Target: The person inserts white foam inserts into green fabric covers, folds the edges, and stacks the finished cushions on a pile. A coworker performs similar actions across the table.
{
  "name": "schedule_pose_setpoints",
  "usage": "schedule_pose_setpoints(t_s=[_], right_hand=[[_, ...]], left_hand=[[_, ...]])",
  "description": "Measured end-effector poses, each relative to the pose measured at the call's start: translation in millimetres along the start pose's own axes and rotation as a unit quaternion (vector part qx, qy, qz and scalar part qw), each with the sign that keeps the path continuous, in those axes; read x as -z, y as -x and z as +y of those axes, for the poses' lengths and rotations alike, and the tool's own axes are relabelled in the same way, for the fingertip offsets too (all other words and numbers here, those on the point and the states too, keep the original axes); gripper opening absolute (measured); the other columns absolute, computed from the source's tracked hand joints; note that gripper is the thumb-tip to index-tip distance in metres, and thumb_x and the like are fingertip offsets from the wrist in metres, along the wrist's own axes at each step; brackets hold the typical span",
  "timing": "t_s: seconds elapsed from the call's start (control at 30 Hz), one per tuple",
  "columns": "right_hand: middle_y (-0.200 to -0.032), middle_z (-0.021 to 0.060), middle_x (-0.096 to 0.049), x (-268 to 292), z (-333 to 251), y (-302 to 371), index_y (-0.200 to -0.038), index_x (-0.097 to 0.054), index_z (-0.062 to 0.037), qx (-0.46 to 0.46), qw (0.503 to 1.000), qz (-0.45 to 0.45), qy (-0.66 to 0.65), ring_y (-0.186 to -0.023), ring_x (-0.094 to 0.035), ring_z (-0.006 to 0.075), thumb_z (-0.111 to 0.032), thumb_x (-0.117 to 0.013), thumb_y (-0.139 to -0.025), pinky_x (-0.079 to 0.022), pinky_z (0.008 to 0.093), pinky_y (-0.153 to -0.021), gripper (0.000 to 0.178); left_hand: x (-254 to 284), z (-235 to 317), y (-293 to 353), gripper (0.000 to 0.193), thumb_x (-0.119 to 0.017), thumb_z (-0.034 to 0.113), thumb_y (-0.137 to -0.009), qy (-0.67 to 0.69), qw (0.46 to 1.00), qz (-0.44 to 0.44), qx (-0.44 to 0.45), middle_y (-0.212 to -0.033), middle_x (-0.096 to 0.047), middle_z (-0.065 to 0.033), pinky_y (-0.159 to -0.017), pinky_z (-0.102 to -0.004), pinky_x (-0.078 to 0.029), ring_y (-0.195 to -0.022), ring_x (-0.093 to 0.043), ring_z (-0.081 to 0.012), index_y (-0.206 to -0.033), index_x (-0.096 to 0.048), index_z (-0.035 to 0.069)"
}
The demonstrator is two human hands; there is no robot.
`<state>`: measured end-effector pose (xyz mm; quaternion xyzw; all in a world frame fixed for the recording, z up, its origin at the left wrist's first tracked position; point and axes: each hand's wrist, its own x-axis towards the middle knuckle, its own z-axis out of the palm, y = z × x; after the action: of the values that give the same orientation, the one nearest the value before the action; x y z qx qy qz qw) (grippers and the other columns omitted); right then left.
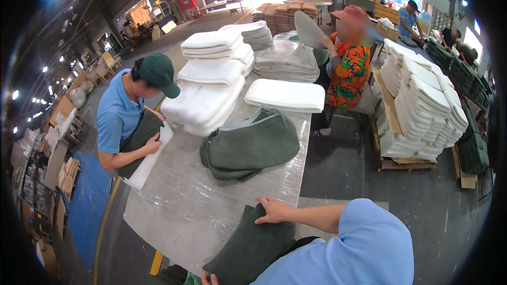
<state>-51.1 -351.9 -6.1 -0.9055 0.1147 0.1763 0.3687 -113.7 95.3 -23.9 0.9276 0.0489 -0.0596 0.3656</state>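
Observation:
A dark green cushion (pixel 252 245) lies slanted before me at the near edge of the table. My right hand (pixel 272 212) grips its far corner, with fabric between thumb and fingers. At the bottom edge of the view, only the fingers of my left hand (pixel 209 278) show, closed on the cushion's near end. Beyond it rests a pile of dark green fabric covers (pixel 251 145) with a pale grey edging. A co-worker (pixel 127 121) at the left holds a green cover partly over a white pad (pixel 150 158).
Plastic film covers the table (pixel 185 211). Stacks of white pads (pixel 211 74) and a single white pad (pixel 285 95) stand farther back. Another co-worker (pixel 351 63) in orange lifts a grey sheet. A pallet (pixel 406 163) of white pads stands at the right.

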Motion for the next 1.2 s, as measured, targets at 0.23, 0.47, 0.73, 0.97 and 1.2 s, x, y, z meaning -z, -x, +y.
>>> schedule_pose_setpoints(t_s=[0.23,0.47,0.73,0.97,1.2], right_hand=[[-0.144,0.0242,-0.053,-0.1,-25.6,-16.5,-0.153,-0.043,-0.0127,-0.017,0.996,-0.066,0.065,-0.130,-0.060,0.0436,-0.071,-0.081,-0.077,-0.053,0.0544,-0.104,0.103],[-0.132,0.0258,-0.061,-2.8,-29.7,-32.6,-0.141,-0.049,-0.0050,-0.006,0.994,-0.056,0.094,-0.123,-0.064,0.0437,-0.076,-0.079,-0.075,-0.054,0.0533,-0.100,0.101],[-0.136,0.0232,-0.062,-8.1,-34.4,-48.1,-0.142,-0.051,-0.0046,-0.041,0.990,-0.095,0.097,-0.127,-0.063,0.0408,-0.073,-0.076,-0.081,-0.054,0.0535,-0.101,0.095],[-0.134,0.0202,-0.065,-10.4,-31.5,-48.3,-0.144,-0.056,-0.0088,-0.048,0.992,-0.080,0.086,-0.129,-0.063,0.0375,-0.076,-0.070,-0.085,-0.054,0.0522,-0.102,0.090],[-0.129,0.0206,-0.069,-23.8,-9.8,-49.4,-0.135,-0.066,-0.0102,0.024,0.999,0.001,0.044,-0.121,-0.067,0.0403,-0.078,-0.067,-0.085,-0.054,0.0531,-0.100,0.084]], left_hand=[[-17.6,28.5,5.6,0.095,-0.070,0.063,-0.095,-0.075,0.989,0.015,0.125,-0.153,-0.049,-0.0360,-0.122,-0.0518,-0.036,-0.144,-0.045,-0.0496,-0.155,-0.045,-0.007],[-15.7,61.0,-12.3,0.094,-0.067,0.066,-0.096,-0.096,0.979,0.009,0.178,-0.153,-0.051,-0.0343,-0.121,-0.0508,-0.038,-0.144,-0.047,-0.0483,-0.152,-0.049,-0.007],[-22.8,37.1,-33.2,0.087,-0.065,0.065,-0.098,-0.096,0.976,-0.014,0.193,-0.149,-0.058,-0.0307,-0.119,-0.0487,-0.040,-0.140,-0.052,-0.0465,-0.149,-0.055,-0.005],[-14.0,50.8,-41.7,0.080,-0.064,0.060,-0.100,-0.069,0.967,-0.064,0.237,-0.149,-0.058,-0.0309,-0.112,-0.0493,-0.046,-0.137,-0.054,-0.0472,-0.148,-0.057,-0.003],[-18.2,9.9,-48.3,0.062,-0.073,0.046,-0.098,-0.006,0.995,0.003,0.097,-0.125,-0.069,-0.0306,-0.099,-0.0511,-0.049,-0.116,-0.065,-0.0438,-0.125,-0.067,-0.009]])
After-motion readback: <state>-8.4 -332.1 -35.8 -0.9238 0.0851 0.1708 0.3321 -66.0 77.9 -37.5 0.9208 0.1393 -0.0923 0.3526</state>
